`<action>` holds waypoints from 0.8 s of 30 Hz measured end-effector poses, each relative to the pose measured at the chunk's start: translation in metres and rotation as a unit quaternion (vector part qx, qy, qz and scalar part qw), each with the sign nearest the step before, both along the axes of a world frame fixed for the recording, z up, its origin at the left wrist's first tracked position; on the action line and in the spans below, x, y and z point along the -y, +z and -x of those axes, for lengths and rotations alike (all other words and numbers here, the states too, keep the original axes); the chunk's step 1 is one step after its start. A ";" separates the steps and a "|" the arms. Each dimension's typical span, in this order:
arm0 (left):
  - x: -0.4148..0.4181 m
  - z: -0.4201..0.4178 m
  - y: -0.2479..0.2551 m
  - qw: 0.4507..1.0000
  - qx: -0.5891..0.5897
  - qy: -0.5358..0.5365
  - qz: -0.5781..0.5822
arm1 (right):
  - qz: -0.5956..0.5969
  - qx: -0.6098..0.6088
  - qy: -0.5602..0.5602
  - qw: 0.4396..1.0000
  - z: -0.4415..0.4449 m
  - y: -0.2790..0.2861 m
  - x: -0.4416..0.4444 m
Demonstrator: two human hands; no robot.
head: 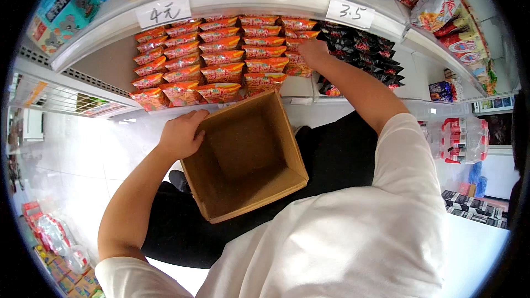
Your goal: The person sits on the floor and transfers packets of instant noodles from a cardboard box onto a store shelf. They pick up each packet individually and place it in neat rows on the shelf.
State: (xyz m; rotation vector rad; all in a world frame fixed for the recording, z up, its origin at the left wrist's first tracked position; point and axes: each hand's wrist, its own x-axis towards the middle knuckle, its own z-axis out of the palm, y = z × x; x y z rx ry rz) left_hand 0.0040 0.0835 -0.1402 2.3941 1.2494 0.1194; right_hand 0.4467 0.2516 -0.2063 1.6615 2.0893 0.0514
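An open cardboard box point(248, 145) with nothing visible inside tilts over my lap. My left hand point(182, 132) grips its upper left rim, thumb inside. On the shelf beyond the box stand rows of orange snack bags point(223, 72), packed one behind another. My right hand point(314, 54) reaches to the rightmost orange row and touches the bags there; its fingers are partly hidden, so whether it holds one is unclear. Black snack bags point(360, 49) fill the rows just right of that hand, partly behind my forearm.
An upper shelf edge point(265, 2) with handwritten price cards curves above the bags. A wire rack side point(78, 95) is at left. Bottle packs point(463, 140) stand at right, more goods at lower left point(58, 236). A raised shelf lip runs before the bags.
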 end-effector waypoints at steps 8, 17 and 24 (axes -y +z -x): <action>-0.012 -0.007 -0.009 0.999 -0.023 -0.022 0.013 | -0.007 -0.008 -0.063 0.998 0.036 0.089 0.037; -0.013 0.012 -0.010 0.996 -0.027 -0.054 0.058 | -0.205 -0.314 0.015 0.927 0.065 0.278 0.148; -0.006 -0.016 -0.016 0.996 -0.035 -0.074 0.042 | -0.419 -0.161 -0.116 0.886 0.008 0.333 0.097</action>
